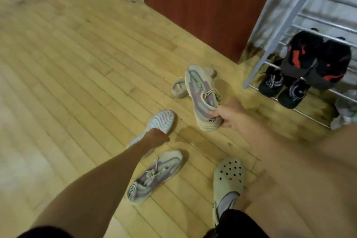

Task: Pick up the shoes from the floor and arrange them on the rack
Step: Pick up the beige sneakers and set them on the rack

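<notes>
Held sneaker (pixel 201 94): grey knit with purple-red side stripe and pale laces; gripped at the heel end by the right hand (pixel 229 115), fingers curled round the heel collar; long axis runs from the hand up and slightly left, toe pointing away toward the brown cabinet (pixel 202 6); it appears lifted above the wooden floor (pixel 67 63), though contact cannot be confirmed; right forearm enters from the lower right, blurred.

Matching sneaker (pixel 154 177): lying on the floor below, long axis diagonal, toe to the upper right, heel to the lower left; partly covered by the left forearm.

Ribbed pale shoe (pixel 160 121): on the floor, toe to the upper right; the left hand (pixel 157 135) reaches down onto its rear part; whether the fingers are clenched on it cannot be told, being hidden behind the wrist.

Small pale shoe (pixel 179 89): on the floor behind the held sneaker, largely hidden.

Grey perforated clog (pixel 228 177): worn on a foot, lower centre, toe upward.

Metal rack (pixel 274 44): right edge, cut off by the frame; black-and-red shoes (pixel 316 58) on a middle rail; black shoes (pixel 282 87) on the lowest rail; an unclear pale item at far right.
</notes>
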`<state>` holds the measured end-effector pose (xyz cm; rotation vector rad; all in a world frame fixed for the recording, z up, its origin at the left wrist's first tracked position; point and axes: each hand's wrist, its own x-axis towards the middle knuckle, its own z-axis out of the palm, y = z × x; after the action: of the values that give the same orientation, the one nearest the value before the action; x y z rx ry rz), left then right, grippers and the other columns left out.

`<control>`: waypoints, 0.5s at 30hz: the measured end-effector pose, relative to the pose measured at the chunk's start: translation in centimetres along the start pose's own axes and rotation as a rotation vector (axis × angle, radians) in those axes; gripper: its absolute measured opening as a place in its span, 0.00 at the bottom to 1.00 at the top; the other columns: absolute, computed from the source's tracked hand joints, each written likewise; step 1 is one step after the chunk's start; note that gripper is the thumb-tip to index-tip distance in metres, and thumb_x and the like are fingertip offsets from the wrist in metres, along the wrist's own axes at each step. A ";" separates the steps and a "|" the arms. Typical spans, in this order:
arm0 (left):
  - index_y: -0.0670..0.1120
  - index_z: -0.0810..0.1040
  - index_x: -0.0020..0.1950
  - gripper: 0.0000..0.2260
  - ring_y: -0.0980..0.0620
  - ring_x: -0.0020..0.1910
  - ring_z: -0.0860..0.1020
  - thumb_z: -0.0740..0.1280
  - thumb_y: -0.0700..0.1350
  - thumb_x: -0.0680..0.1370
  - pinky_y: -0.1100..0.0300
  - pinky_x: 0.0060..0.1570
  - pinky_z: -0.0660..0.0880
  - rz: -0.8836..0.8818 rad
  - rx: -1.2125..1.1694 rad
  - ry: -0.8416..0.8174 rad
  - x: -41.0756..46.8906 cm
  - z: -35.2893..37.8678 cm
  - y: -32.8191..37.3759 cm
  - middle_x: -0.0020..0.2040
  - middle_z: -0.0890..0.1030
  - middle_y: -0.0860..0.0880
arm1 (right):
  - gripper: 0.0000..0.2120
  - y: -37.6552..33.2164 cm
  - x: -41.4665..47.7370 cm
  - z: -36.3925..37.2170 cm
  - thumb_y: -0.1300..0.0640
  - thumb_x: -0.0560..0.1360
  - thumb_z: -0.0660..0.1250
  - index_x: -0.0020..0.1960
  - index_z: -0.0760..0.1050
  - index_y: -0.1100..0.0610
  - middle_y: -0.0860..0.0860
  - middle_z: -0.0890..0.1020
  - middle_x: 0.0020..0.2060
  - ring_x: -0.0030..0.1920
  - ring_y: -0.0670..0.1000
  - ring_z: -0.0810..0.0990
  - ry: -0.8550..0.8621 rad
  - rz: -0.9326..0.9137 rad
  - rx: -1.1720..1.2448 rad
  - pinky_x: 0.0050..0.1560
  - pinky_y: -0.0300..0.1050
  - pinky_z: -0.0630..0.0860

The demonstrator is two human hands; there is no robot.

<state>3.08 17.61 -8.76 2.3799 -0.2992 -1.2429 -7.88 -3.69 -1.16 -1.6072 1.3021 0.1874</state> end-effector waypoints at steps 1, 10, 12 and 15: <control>0.37 0.80 0.51 0.10 0.47 0.51 0.75 0.68 0.43 0.77 0.56 0.51 0.72 -0.024 0.051 -0.019 0.3 1.2 -1.2 0.50 0.76 0.41 | 0.10 0.8 0.3 0.5 0.61 0.69 0.77 0.42 0.75 0.58 0.55 0.82 0.44 0.46 0.56 0.81 -0.020 0.021 0.016 0.47 0.49 0.81; 0.44 0.72 0.66 0.19 0.44 0.63 0.73 0.64 0.51 0.77 0.54 0.60 0.71 -0.132 0.388 0.055 3.1 6.7 -9.7 0.65 0.74 0.44 | 0.21 3.9 1.9 3.1 0.58 0.66 0.78 0.57 0.80 0.61 0.57 0.85 0.50 0.47 0.57 0.85 -0.078 0.023 -0.083 0.49 0.51 0.83; 0.42 0.73 0.61 0.15 0.44 0.60 0.73 0.60 0.48 0.79 0.52 0.59 0.73 -0.128 0.422 0.118 3.6 7.8 -11.1 0.64 0.73 0.42 | 0.21 4.1 1.6 3.2 0.57 0.66 0.78 0.58 0.80 0.61 0.57 0.85 0.50 0.46 0.57 0.85 -0.096 0.016 -0.092 0.49 0.50 0.83; 0.41 0.75 0.56 0.09 0.46 0.51 0.75 0.61 0.43 0.79 0.52 0.54 0.75 -0.141 0.382 0.126 3.0 8.3 -9.9 0.58 0.76 0.41 | 0.21 4.4 1.2 2.6 0.57 0.67 0.78 0.58 0.80 0.61 0.57 0.85 0.50 0.47 0.58 0.85 -0.117 0.018 -0.097 0.42 0.48 0.83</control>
<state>-2.07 22.89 -19.77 2.8359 -0.3612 -1.1745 -9.75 -2.03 -5.81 -1.6413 1.2338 0.3552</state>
